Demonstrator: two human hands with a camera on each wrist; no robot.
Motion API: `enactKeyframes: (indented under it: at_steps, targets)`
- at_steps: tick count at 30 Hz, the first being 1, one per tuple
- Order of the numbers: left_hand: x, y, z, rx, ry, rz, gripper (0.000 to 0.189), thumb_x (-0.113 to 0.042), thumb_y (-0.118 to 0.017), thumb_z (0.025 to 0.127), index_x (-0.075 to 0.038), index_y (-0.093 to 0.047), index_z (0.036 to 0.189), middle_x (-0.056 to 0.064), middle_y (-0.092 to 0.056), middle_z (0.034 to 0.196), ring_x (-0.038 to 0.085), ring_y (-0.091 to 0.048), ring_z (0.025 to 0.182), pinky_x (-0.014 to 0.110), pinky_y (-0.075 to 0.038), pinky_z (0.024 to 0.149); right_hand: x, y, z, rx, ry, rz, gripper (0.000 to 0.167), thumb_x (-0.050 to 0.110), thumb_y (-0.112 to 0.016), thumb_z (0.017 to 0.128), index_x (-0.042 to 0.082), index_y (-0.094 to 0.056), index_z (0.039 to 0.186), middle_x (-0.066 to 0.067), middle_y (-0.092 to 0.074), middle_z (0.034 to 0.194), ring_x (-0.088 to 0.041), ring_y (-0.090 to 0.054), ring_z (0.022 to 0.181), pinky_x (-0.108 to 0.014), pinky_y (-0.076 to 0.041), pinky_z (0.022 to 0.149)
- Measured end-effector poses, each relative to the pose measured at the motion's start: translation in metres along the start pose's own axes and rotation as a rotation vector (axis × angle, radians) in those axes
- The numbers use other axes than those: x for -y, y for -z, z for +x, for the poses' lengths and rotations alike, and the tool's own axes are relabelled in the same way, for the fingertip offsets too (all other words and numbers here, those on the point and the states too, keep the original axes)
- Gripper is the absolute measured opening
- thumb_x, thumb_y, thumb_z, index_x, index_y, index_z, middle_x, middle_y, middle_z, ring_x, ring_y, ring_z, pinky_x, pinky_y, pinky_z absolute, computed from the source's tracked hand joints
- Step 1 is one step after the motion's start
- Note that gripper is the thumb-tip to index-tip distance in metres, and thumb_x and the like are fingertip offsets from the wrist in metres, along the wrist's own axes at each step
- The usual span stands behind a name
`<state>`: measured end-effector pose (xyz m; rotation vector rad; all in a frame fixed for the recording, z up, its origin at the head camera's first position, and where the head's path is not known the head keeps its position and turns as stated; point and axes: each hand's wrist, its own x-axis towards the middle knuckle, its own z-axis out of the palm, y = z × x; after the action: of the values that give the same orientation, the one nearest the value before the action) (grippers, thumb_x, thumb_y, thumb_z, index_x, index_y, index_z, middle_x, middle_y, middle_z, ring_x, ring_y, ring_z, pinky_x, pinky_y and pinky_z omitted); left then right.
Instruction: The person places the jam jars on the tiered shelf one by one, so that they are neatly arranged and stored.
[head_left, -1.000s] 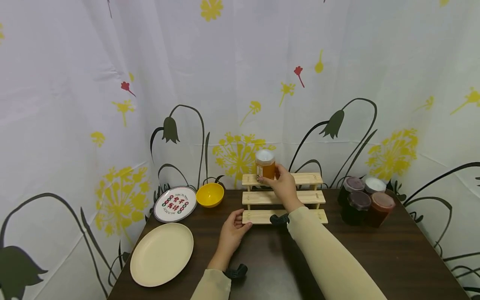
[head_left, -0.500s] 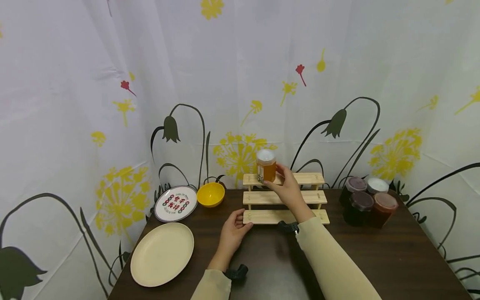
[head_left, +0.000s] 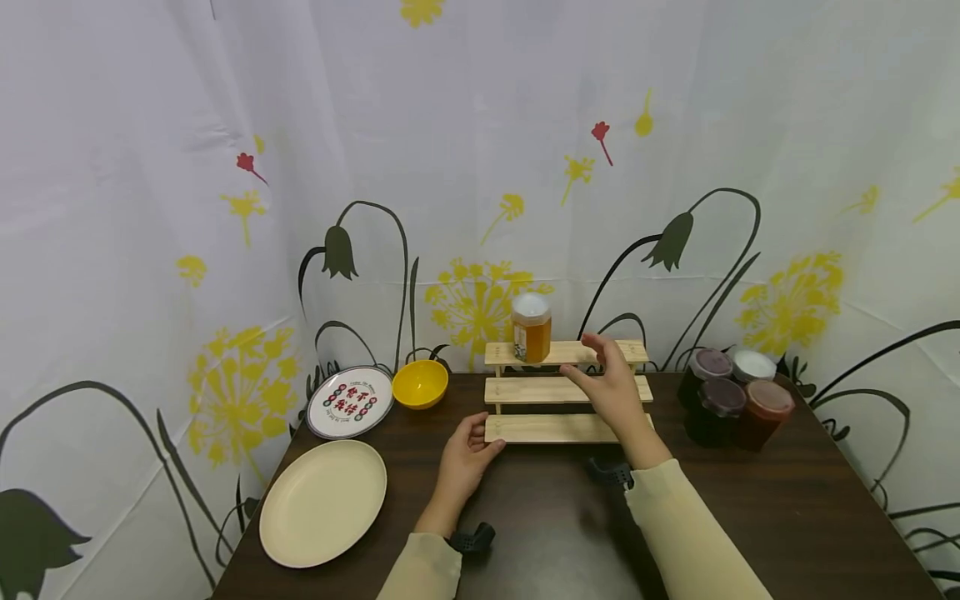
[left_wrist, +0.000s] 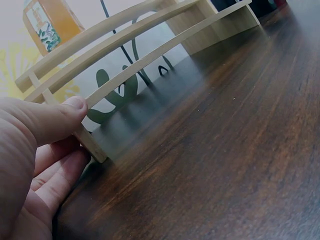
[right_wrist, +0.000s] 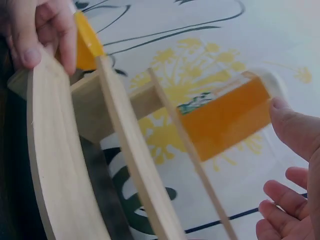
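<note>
A three-tier wooden display rack [head_left: 558, 389] stands at the back of the table. On the left of its top tier sits a jar of amber honey [head_left: 532, 331] with a white lid, upright and labelled. My left hand [head_left: 461, 463] grips the left end of the bottom tier; in the left wrist view the thumb [left_wrist: 70, 111] lies on the board's edge and the fingers curl by its leg. My right hand [head_left: 613, 390] hovers before the rack's right half, apart from the jar, thumb and fingers spread around nothing.
Several lidded jars, dark and reddish [head_left: 763, 414], cluster at the back right of the dark wooden table [head_left: 555, 533]. A yellow bowl [head_left: 421, 385], a printed plate [head_left: 330, 421] and an oval cream plate [head_left: 324, 504] lie on the left. A patterned curtain [head_left: 480, 150] hangs behind.
My right hand has let go of the honey jar and drawn back to the right. The jar now stays on the top tier. My left hand keeps its hold on the rack.
</note>
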<state>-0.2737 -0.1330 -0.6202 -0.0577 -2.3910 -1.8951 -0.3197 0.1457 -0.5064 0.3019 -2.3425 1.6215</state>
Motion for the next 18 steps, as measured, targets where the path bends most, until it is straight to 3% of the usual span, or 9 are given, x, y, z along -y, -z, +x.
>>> enactKeyframes:
  at_steps: [9,18]
  targets:
    - [0.003,0.0,-0.001,0.01,-0.016,-0.005,0.062,-0.018,-0.086,0.096,-0.004,-0.061,0.15,0.017,-0.072,0.122,0.023,-0.071,0.106,0.023,-0.057,0.09,-0.001,0.041,-0.025,-0.113,0.022,-0.083,0.076,0.029,-0.085,0.097,0.005,-0.048,0.159,-0.018,-0.053,0.162,-0.038,-0.042,0.157,-0.057,-0.031,0.131]
    - [0.003,0.002,-0.001,0.0,-0.021,-0.006,0.062,-0.019,-0.086,0.096,-0.005,-0.06,0.151,0.015,-0.073,0.123,0.022,-0.071,0.108,0.024,-0.057,0.091,-0.002,0.086,-0.043,-0.205,0.098,-0.206,0.074,0.018,-0.087,0.096,0.001,-0.049,0.157,-0.023,-0.054,0.156,-0.045,-0.044,0.152,-0.065,-0.033,0.126]
